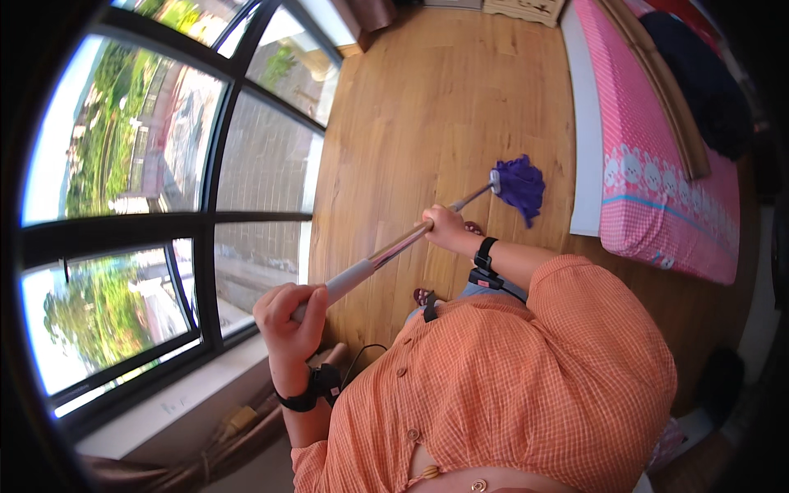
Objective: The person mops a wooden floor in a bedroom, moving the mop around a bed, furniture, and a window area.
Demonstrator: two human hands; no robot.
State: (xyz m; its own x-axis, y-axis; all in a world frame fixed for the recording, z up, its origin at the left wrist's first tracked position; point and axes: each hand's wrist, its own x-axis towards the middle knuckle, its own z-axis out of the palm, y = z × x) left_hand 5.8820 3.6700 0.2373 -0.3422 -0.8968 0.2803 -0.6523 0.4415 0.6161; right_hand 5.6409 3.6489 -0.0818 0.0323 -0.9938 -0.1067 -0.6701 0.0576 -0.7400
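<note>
A mop with a metal pole (399, 246) slants across the view in front of me. My left hand (291, 314) is wrapped around the grey grip (350, 282) at its upper end. Farther down the pole, my right hand (442, 223) is closed around the metal shaft. The purple mop head (521, 185) lies spread on the wooden floor (425, 129), joined to the pole by a pale connector (495, 181). Both my wrists wear black straps with small devices.
To the right stands a bed with a pink bunny-patterned cover (641, 179), a brown roll (669, 98) and a dark bundle (696, 86) on it. Dark-framed windows (212, 154) line the left. A tied brown curtain (209, 456) hangs at lower left. A carved cream cabinet (523, 8) stands at the far end.
</note>
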